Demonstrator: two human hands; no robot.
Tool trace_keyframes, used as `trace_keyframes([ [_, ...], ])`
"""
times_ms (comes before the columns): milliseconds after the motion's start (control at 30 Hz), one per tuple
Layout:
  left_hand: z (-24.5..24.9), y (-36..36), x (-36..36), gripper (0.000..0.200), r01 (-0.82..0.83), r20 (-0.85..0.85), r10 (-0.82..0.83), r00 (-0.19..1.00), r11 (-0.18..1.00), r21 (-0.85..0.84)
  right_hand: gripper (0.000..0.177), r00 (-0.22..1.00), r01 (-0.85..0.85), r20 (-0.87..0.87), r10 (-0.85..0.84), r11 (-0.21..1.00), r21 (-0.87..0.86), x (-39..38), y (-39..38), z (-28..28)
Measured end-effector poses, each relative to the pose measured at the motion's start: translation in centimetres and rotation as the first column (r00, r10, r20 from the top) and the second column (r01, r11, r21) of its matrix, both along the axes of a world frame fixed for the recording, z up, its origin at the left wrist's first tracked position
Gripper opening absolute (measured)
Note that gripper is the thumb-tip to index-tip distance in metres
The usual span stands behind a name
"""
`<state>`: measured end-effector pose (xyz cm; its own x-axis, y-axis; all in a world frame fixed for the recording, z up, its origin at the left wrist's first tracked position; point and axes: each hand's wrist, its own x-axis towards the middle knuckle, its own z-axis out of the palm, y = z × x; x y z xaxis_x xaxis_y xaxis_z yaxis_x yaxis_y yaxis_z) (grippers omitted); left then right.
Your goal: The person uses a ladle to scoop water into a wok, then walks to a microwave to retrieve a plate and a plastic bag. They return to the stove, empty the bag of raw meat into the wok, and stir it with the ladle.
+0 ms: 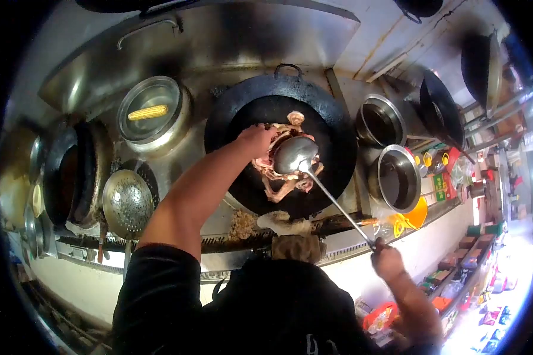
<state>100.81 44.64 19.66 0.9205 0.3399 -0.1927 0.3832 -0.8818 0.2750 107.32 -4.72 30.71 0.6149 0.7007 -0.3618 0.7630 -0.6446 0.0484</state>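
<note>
A large black wok (222,127) holds raw bony meat (283,188), with pale knobbly bone ends sticking out. My left hand (258,141) reaches into the wok from the left, its fingers curled onto the meat; the fingertips are partly hidden. At the lower right, my right hand (387,261) is closed around the end of a long-handled metal ladle (296,155). The ladle's bowl lies over the meat, rounded underside up, and covers part of it.
A lidded-looking metal pot (180,127) with a corn cob (148,112) stands at the left, above a perforated skimmer (127,204). Right of the wok are two metal bowls (380,121) of dark liquid and a yellow-orange container (417,213). A rag (284,225) lies at the front edge.
</note>
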Motion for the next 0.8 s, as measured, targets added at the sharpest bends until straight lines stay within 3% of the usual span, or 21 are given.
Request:
trace_keyframes([
  [33,0.1,-0.1,0.1,0.058,0.001,0.001,-0.001,1.000,1.000,-0.002,0.023,1.000,-0.002,0.021,0.003,1.000,-0.027,1.0,0.3,1.3],
  [100,0.1,-0.7,0.4,0.088,0.022,-0.020,-0.024,1.000,0.996,-0.090,0.023,0.996,-0.054,0.064,0.060,0.994,-0.096,2.8,1.1,4.5],
  [233,-1.0,-1.6,1.8,0.087,0.011,-0.022,-0.012,1.000,1.000,-0.027,0.022,0.994,-0.094,0.052,0.099,0.992,-0.084,4.3,3.1,9.6],
  [300,-0.3,-2.1,1.4,0.066,0.000,-0.003,0.000,1.000,1.000,0.011,0.022,0.991,-0.121,0.045,0.126,0.988,-0.090,4.5,4.3,11.5],
  [367,-0.9,-1.9,1.6,0.067,-0.032,-0.008,0.032,0.999,0.999,-0.006,0.019,0.986,-0.164,0.015,0.164,0.986,0.010,4.7,5.5,12.7],
  [400,-1.2,-1.9,1.8,0.069,-0.062,-0.011,0.062,0.998,0.998,-0.019,0.018,0.999,-0.018,-0.029,0.015,0.992,-0.124,4.7,6.7,13.7],
  [467,0.7,-1.9,1.4,0.073,-0.070,-0.051,0.067,0.996,0.996,-0.053,0.020,0.989,-0.144,0.009,0.145,0.986,-0.085,4.7,7.6,15.3],
  [533,1.1,-2.1,1.5,0.076,-0.070,-0.089,0.063,0.994,0.994,-0.085,0.022,0.966,-0.248,0.027,0.256,0.953,-0.173,6.1,7.8,15.8],
  [600,0.0,-1.9,2.1,0.084,-0.110,-0.122,0.097,0.988,0.989,-0.102,0.023,0.968,-0.234,0.039,0.249,0.944,-0.232,5.4,10.2,18.0],
  [667,-0.8,-1.9,2.3,0.086,-0.096,-0.143,0.080,0.986,0.990,-0.104,0.023,0.997,-0.081,-0.015,0.081,0.921,-0.382,5.4,12.2,19.3],
  [700,-1.0,-1.9,2.6,0.087,-0.095,-0.161,0.077,0.984,0.990,-0.104,0.021,0.994,-0.090,0.025,0.108,0.915,-0.392,6.1,12.6,19.8],
  [733,-1.1,-2.2,2.3,0.087,-0.093,-0.163,0.075,0.984,0.990,-0.105,0.021,0.963,-0.261,-0.011,0.269,0.923,-0.282,6.2,12.8,20.9],
  [800,-1.2,-2.6,1.8,0.084,-0.156,-0.131,0.152,0.980,0.987,-0.023,0.022,0.967,-0.195,0.073,0.243,0.895,-0.401,5.8,14.9,21.7],
])
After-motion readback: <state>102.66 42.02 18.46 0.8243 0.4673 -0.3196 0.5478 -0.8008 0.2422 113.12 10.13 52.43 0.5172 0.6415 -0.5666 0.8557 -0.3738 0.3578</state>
